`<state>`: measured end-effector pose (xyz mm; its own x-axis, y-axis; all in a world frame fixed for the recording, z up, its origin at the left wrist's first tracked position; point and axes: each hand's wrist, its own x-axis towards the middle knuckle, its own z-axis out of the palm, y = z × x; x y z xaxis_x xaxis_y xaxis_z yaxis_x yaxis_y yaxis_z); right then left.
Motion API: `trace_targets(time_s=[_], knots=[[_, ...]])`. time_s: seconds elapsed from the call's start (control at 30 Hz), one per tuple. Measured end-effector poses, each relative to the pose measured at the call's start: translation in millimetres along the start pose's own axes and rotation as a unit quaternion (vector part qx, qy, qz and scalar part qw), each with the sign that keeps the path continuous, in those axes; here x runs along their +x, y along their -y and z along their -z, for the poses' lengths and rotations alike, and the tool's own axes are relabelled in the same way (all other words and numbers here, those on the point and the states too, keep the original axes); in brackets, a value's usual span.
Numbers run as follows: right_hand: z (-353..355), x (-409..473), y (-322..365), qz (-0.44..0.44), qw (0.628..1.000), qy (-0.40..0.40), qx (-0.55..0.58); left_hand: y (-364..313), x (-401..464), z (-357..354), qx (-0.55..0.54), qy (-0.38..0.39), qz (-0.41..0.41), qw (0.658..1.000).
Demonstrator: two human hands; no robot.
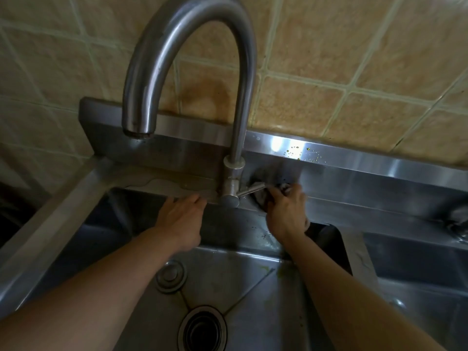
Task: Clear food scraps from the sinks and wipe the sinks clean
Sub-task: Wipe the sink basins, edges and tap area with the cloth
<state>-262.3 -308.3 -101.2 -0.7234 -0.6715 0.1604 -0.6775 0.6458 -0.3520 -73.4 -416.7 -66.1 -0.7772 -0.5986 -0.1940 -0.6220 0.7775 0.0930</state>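
I look down into a steel left sink [228, 282] with an open drain [202, 330] and a round plug [170, 276] on its floor. A second sink [417, 269] lies to the right. My right hand [287, 211] grips a dark grey cloth [260, 198] pressed on the back ledge right of the tap's base, under its lever [250, 190]. My left hand [181, 219] rests with straight fingers on the sink's back rim, left of the tap [234, 178]. Small greenish scraps [279, 273] cling to the sink's right side.
The tall curved spout [192, 46] arches overhead toward the left. A steel backsplash [354, 158] with water drops runs below a beige tiled wall [354, 59]. A divider [357, 252] separates the two sinks. A water film lies on the back ledge [162, 183].
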Motion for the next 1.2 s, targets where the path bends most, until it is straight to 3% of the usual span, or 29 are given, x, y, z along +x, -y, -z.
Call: trace_targets(time_s=[0.13, 0.37, 0.47, 0.53, 0.63, 0.67, 0.73, 0.8, 0.87, 1.0, 1.2], knots=[[-21.8, -9.7, 29.8, 0.079, 0.997, 0.019, -0.004, 4.2, 1.1, -1.0, -0.005, 0.000, -0.010, 1.000], [-1.5, -39.3, 22.5, 0.092, 0.993, 0.064, -0.030, 6.6, -2.5, -4.1, -0.005, 0.014, -0.016, 1.000], [14.9, -48.7, 18.6, 0.073, 0.995, 0.062, 0.020, 8.8, -3.3, -6.0, 0.017, 0.039, -0.015, 0.999], [26.7, -49.7, 11.8, 0.035, 0.995, 0.004, 0.095, 9.6, -2.6, -5.2, 0.022, 0.052, -0.012, 0.998], [45.8, -31.0, -13.3, -0.109, 0.970, -0.100, 0.193, 9.9, -0.7, -3.2, 0.009, 0.067, -0.009, 0.998], [48.8, -19.9, -24.4, -0.138, 0.970, -0.106, 0.167, 10.2, -0.5, -2.8, 0.003, 0.068, -0.007, 0.998], [48.0, -1.8, -41.7, -0.165, 0.983, -0.031, 0.076, 10.4, 0.6, -2.7, 0.002, 0.066, -0.005, 0.998], [37.0, 3.1, -42.5, -0.138, 0.989, 0.049, -0.006, 9.9, 2.5, -3.9, 0.001, 0.061, -0.004, 0.998], [21.7, -3.1, -31.2, -0.080, 0.995, 0.052, -0.036, 7.8, 3.8, -3.7, -0.011, 0.060, 0.002, 0.998], [-1.0, -25.3, 6.7, 0.053, 0.997, 0.051, -0.012, 1.9, 5.1, -2.2, -0.013, 0.059, 0.019, 0.998], [-8.6, -59.3, 36.6, 0.079, 0.990, 0.099, 0.054, 1.8, 4.1, -0.3, 0.003, 0.076, 0.020, 0.997]])
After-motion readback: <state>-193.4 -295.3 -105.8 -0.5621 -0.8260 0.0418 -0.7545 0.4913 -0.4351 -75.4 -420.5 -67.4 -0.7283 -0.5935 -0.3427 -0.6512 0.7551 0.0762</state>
